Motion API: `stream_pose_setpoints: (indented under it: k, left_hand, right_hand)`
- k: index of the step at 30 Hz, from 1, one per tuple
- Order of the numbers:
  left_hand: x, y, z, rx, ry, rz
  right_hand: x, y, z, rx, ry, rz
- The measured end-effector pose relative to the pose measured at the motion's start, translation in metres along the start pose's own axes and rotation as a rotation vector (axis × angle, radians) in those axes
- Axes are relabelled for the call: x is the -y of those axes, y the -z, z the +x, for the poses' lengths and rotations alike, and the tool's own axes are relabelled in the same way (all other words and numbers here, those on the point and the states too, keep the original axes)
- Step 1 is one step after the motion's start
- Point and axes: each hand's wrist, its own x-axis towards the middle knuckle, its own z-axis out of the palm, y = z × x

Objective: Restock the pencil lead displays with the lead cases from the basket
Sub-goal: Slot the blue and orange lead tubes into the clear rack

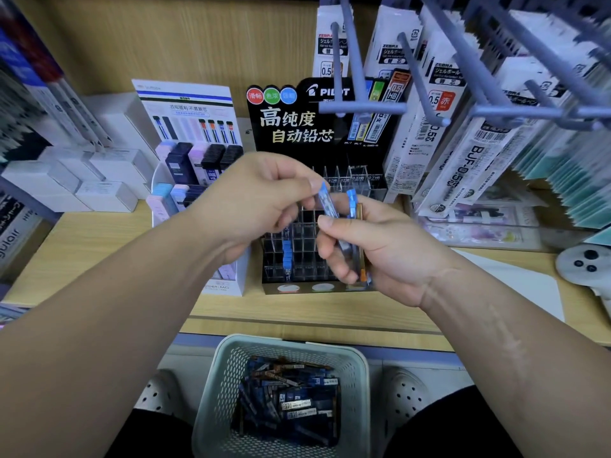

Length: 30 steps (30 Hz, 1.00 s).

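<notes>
1. A white lead display [186, 127] stands on the wooden shelf [99, 246], stocked with two stepped rows of pastel and dark navy cases.
2. The left hand [261, 196] is raised in front of the displays. Its thumb and fingers pinch the top of one lead case [327, 200].
3. A pale green perforated basket [216, 391] sits low in the middle, between the person's knees. It holds a loose heap of dark blue and brown lead cases [291, 395], too jumbled to count.
4. The pinched case is slim and clear, with a bright blue cap and blue print. It tilts and touches the thumb of the other hand.
5. A black Pilot display [291, 127] has a clear grid of compartments [307, 239]. Only one column [287, 256] shows blue-capped cases.
6. The right hand [386, 256] grips a bundle of cases [354, 206]. At least two are blue-capped and one is orange-trimmed; the exact number is hidden by the fingers.
7. Packs of Zebra refills [439, 104] hang from grey pegs.
</notes>
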Motion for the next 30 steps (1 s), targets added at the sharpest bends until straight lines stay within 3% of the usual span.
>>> stream_pose_setpoints:
  k: [9, 15, 21, 30]
  left_hand:
    - [0.005, 0.016, 0.010, -0.181, -0.005, -0.003]
    - [0.001, 0.029, 0.009, -0.268, -0.111, 0.284]
    - [0.007, 0.023, 0.008, -0.208, -0.180, 0.591]
    - [0.008, 0.016, 0.012, -0.238, -0.323, 0.769]
  right_hand:
    - [0.001, 0.003, 0.004, -0.216, -0.015, 0.086]
    - [-0.004, 0.010, 0.011, -0.422, -0.040, 0.074]
    - [-0.006, 0.006, 0.012, -0.423, -0.044, 0.045]
    - [-0.005, 0.007, 0.011, -0.432, -0.046, 0.036]
